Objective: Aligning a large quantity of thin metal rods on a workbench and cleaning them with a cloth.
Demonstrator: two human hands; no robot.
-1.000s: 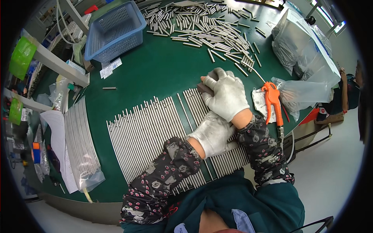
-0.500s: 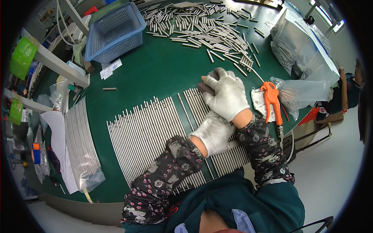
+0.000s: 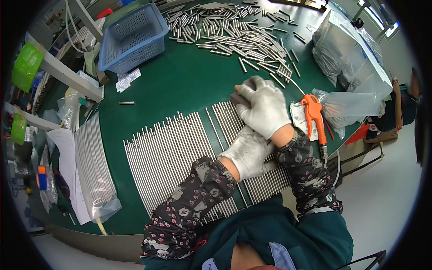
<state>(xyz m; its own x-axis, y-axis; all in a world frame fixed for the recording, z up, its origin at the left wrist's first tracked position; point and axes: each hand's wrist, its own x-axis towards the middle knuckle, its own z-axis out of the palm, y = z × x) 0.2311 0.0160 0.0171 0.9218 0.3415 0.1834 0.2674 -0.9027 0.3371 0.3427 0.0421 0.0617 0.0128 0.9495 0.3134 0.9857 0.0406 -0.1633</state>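
Note:
My right hand (image 3: 266,108), in a white glove, grips a small dark brown block (image 3: 237,99) over the upper ends of a row of thin metal rods (image 3: 226,118). Below it, my gloved left hand (image 3: 250,154) lies flat across the same rods, its thumb apart and its fingertips partly under my right wrist. One rod (image 3: 215,129) lies by itself in a gap to the left of this row. Left of the gap, a wider row of rods (image 3: 168,157) lies side by side, its upper ends uneven.
Short metal pins (image 3: 234,36) are heaped at the back, beside a blue basket (image 3: 130,40). An orange air gun (image 3: 313,114) lies right of my hands, near plastic bags of parts (image 3: 333,54). Bagged rods (image 3: 95,166) and paper (image 3: 67,157) are at left. A person (image 3: 400,105) is at far right.
My right hand and the brown block have shifted slightly over the rods' upper ends. My left hand stays in place on the rods.

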